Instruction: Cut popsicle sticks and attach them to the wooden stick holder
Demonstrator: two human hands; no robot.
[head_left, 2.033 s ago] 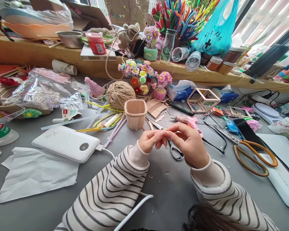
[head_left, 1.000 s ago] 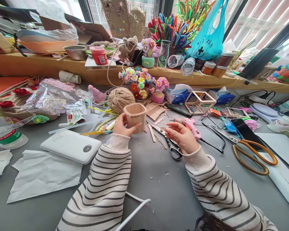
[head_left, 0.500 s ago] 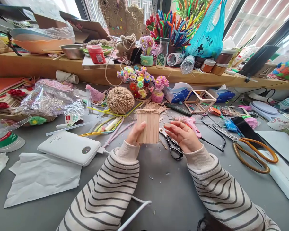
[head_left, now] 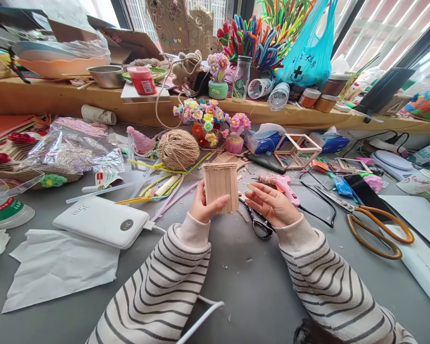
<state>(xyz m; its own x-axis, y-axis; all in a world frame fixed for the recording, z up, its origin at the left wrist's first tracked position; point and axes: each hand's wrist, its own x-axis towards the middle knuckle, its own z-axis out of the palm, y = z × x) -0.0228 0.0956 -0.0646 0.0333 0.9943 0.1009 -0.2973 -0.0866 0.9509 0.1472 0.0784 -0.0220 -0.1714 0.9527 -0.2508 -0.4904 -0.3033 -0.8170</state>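
Observation:
My left hand (head_left: 206, 206) grips a small basket made of wooden craft sticks (head_left: 221, 185), with twine round its rim, and holds it up just above the grey table (head_left: 251, 277). One flat side of the basket faces me. My right hand (head_left: 272, 204) hovers just right of it, palm up and fingers curled, pinching a small pale piece that I cannot make out. Small scissors (head_left: 255, 220) lie on the table under that hand. A pink glue gun (head_left: 281, 184) lies just behind it.
A twine ball (head_left: 178, 149) and pipe-cleaner flower pots (head_left: 215, 125) stand behind the basket. A white power bank (head_left: 101, 221) and white paper (head_left: 59, 263) lie at left, large orange-handled scissors (head_left: 374, 229) at right. A cluttered wooden shelf (head_left: 57, 98) runs along the back.
My left hand reached out, picked the stick basket off the table and turned it so a flat side faces me. My right hand stayed beside it.

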